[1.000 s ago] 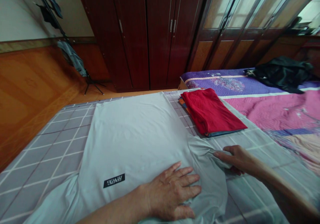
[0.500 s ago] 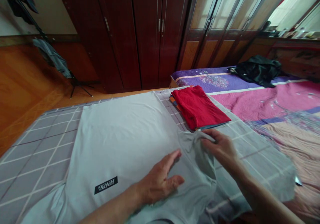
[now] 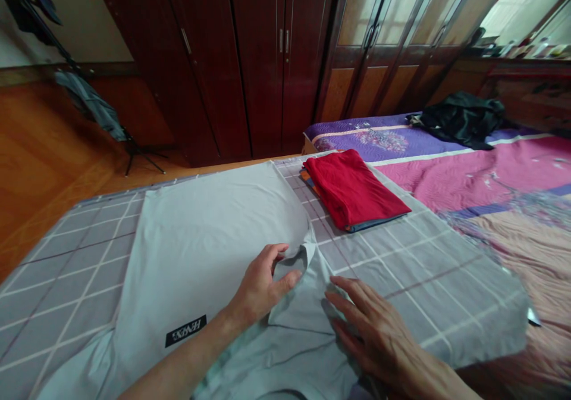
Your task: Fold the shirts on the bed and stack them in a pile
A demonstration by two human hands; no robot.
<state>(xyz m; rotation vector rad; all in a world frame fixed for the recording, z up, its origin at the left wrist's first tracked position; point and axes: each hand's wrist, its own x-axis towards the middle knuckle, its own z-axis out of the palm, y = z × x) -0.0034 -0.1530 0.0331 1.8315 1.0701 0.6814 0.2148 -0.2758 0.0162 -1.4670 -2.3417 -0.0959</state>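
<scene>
A pale grey T-shirt (image 3: 214,227) with a small black label lies spread on the checked cloth, its neckline towards me. Its right-hand sleeve is folded inward over the body. My left hand (image 3: 259,287) rests at the folded sleeve's cuff, thumb and fingers apart. Beside the shirt's folded right edge is my right hand (image 3: 375,322), its fingers stretched out against the fabric. Neither hand grips anything.
A folded red garment (image 3: 357,188) tops a small stack beyond my right hand. The grey checked cloth (image 3: 428,269) covers the table. Behind stand dark red wardrobes (image 3: 263,66). At right, a bed (image 3: 455,180) bears a black garment (image 3: 464,120); a clothes stand (image 3: 129,150) is at left.
My right hand has let go of the sleeve and moved down and left; the sleeve now lies folded inward. My left hand has shifted slightly left and up.
</scene>
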